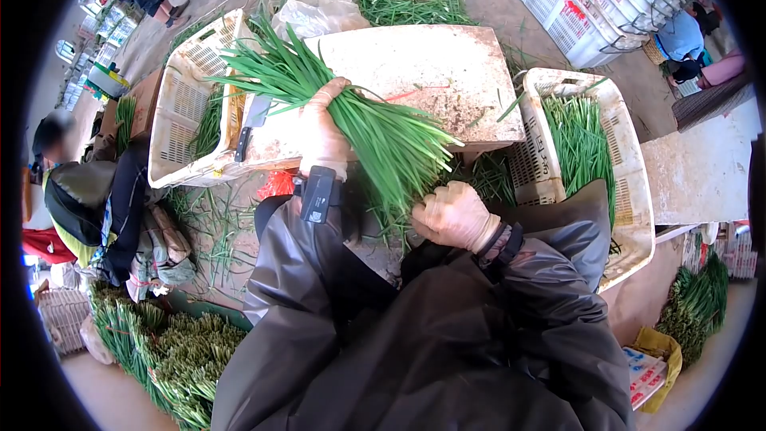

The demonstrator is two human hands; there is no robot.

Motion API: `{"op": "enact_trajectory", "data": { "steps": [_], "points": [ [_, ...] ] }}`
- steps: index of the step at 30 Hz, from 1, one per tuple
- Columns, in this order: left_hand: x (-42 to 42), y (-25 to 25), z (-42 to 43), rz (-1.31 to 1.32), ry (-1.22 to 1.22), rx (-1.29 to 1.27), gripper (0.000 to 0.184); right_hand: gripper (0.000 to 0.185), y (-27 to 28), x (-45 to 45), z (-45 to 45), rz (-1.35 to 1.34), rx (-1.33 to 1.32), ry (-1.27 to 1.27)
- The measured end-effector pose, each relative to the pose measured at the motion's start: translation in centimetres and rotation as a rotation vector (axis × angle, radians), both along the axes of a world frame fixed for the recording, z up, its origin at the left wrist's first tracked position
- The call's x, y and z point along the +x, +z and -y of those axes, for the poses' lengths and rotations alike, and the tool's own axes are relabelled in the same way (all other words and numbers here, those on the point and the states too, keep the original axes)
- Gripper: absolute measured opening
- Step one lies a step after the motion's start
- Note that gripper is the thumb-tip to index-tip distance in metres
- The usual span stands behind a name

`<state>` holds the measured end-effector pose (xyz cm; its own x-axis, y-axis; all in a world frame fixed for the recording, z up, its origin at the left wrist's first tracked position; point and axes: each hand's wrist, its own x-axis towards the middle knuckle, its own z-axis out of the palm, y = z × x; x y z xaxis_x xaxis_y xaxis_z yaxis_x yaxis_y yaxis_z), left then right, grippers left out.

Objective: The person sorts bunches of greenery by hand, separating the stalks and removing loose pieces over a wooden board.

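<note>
My left hand [323,129], in a thin pale glove, is wrapped round the middle of a big bunch of garlic chives [383,132]. The bunch lies aslant over the near edge of a white, dirt-specked work board [415,56], one end up and left, the other hanging toward my lap. My right hand [455,215], gloved too, is curled closed beside the low-hanging leaves. What its fingertips pinch, if anything, is hidden. A knife [252,126] with a black handle rests on the board's left side, left of my left hand.
A white crate [187,100] holding some chives stands left; another crate [630,160], with chives [578,136], stands right. Loose chives [411,0] and a clear plastic bag [319,8] lie beyond the board. Stacked crates [590,8] rise at back right. A person [88,199] sits at left.
</note>
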<state>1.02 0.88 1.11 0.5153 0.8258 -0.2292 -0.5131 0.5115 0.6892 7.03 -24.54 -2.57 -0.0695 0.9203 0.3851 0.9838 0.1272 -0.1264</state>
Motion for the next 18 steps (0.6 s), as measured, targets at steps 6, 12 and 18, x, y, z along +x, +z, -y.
{"op": "enact_trajectory", "data": {
  "steps": [6,12,18],
  "points": [
    [-0.1,0.7,-0.1,-0.048,0.075,0.102,0.012,0.044,0.3,0.9,0.6,-0.263,-0.408,-0.090],
    [-0.3,0.5,-0.3,-0.024,0.033,0.073,0.012,0.051,0.2,0.6,0.2,-0.411,-0.426,-0.242],
    [-0.1,-1.0,-1.1,-0.005,-0.007,0.007,0.014,0.036,-1.6,-0.4,0.0,-0.620,-0.317,-0.257]
  ]
}}
